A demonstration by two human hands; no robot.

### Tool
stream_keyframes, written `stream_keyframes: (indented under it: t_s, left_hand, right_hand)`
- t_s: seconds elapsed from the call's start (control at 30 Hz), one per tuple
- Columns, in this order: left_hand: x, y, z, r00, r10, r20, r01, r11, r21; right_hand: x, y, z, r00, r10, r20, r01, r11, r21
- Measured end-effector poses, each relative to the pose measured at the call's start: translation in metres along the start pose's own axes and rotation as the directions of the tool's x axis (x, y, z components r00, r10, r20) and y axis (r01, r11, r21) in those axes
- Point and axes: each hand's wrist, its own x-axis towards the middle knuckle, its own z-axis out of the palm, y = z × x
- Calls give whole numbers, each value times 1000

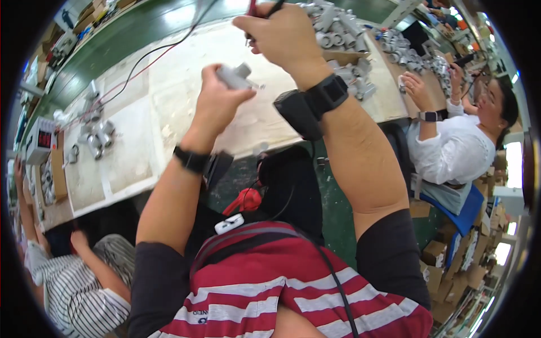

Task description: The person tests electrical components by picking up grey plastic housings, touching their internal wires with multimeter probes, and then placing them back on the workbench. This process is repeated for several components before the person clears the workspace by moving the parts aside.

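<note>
The left hand (217, 104) pinched a grey plastic pipe tee (232, 78), with the thumb on one side and the fingers on the other. The tee was up over the white table top (169, 129), near the middle, and its short branch stuck out away from the palm. The right hand (287, 39) was curled around a tool with red and black parts (253, 7). The top edge cut that tool off, so I could not tell just what kind it was.

To do this part well, the left hand most likely needed a firm but gentle pinch, so the tee would not spin or slip. The thumb was best kept back from the open ends. The tool's tip was best kept away from the left fingers, and slow, small moves seemed wisest. A loose pinch could have let the smooth tee drop.

Both arms reached forward from the person's body. The left arm leaned to the right and was bent less far out. The right arm leaned to the left, and its hand was farther ahead, with its back showing. The two hands were near each other but did not touch. A big heap of grey pipe fittings (340, 32) sat past the right hand.
</note>
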Motion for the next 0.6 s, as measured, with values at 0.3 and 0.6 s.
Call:
stream_keyframes:
  t_s: [0.3, 0.6]
  left_hand:
    - [-128, -36, -126, 972, -228, -57, 139, 755, -641]
    - [-147, -62, -125, 944, 76, -320, -138, 975, -175]
  right_hand:
    - [-59, 95, 134, 908, 356, 220, -405, 617, 674]
    - [-113, 70, 193, 952, 258, 167, -306, 751, 585]
